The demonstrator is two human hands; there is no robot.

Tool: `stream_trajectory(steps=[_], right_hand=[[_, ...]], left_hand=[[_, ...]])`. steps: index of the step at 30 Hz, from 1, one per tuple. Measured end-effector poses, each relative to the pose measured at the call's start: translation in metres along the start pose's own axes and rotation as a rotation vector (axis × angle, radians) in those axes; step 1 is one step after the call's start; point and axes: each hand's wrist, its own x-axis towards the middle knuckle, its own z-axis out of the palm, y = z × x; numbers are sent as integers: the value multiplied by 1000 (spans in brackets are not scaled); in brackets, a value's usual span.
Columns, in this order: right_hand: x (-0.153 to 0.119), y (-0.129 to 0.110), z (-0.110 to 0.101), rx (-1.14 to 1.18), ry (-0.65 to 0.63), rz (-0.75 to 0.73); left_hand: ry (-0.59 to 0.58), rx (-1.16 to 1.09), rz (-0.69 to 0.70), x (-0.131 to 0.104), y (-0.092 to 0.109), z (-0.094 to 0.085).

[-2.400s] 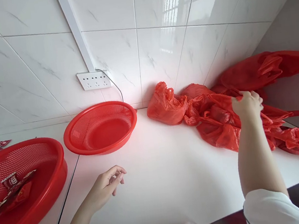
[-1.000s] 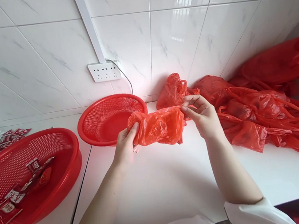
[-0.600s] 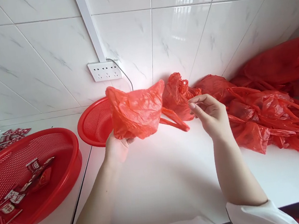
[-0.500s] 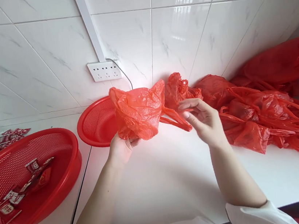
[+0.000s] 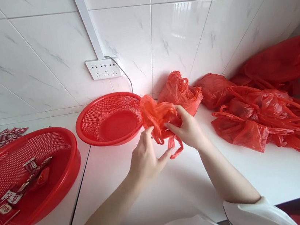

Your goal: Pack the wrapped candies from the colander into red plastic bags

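Observation:
A crumpled red plastic bag [image 5: 157,117] hangs above the white table, in front of the wall. My right hand [image 5: 189,127] grips its right side between thumb and fingers. At the bag's lower left is my left hand [image 5: 146,157], with thumb and fingers spread apart and the fingertips near or touching the plastic. A looped bag handle dangles between the two hands. Just left of the bag stands a round red basket [image 5: 115,122] with nothing visible in it.
A larger red basket [image 5: 59,139] at the left holds several small packets [image 5: 31,165]. More packets lie behind it. Filled red bags [image 5: 247,114] are heaped at the right, and another red bag [image 5: 183,93] stands by the wall. A socket strip [image 5: 103,68] is on the wall.
The held bag has moved right and been gathered smaller. My left hand has gone from beneath it to its lower left and opened. My right hand has moved left and taken hold of the bag.

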Motion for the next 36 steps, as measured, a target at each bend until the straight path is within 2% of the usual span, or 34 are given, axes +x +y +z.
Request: stream_trajectory(steps=[3,5,7,10,12,15,18,20,22,23,25,27,31,34,36], right_hand=[[-4,-9,-3,293,-298,-24],[-4,-11,-8,371,-370,-20],[-2,-11,-17,367,-408,-12],[3,-5,-37,230,-463,8],[5,0,-53,97,-480,55],[6,11,-75,-113,-571,134],[7,21,-81,-324,-640,113],[8,24,-76,-375,-642,57],[9,24,-66,-346,-649,-3],[9,22,-61,-317,-653,-26],[9,17,-52,-252,-662,-60],[8,10,-43,-196,-660,-91],[5,-1,-30,-160,-650,-138],[4,-2,-30,-180,-720,-126],[5,3,-38,-233,-722,-115]], left_hand=[[-105,-372,-147,9,-1,2],[-156,-592,-234,19,-6,-6],[-156,-654,-307,27,-12,-18],[-151,-470,-348,34,-16,-46],[-149,-222,-333,36,-18,-68],[-132,184,-332,36,-20,-103],[-174,433,-318,31,-16,-121],[-120,519,-170,25,-6,-117],[-77,503,26,19,7,-102],[-112,449,103,15,14,-92],[-315,336,155,7,24,-69],[-487,297,112,1,28,-48],[-607,318,8,-2,13,-16],[-721,522,-173,5,-11,-4],[-723,727,-262,10,-29,-2]])
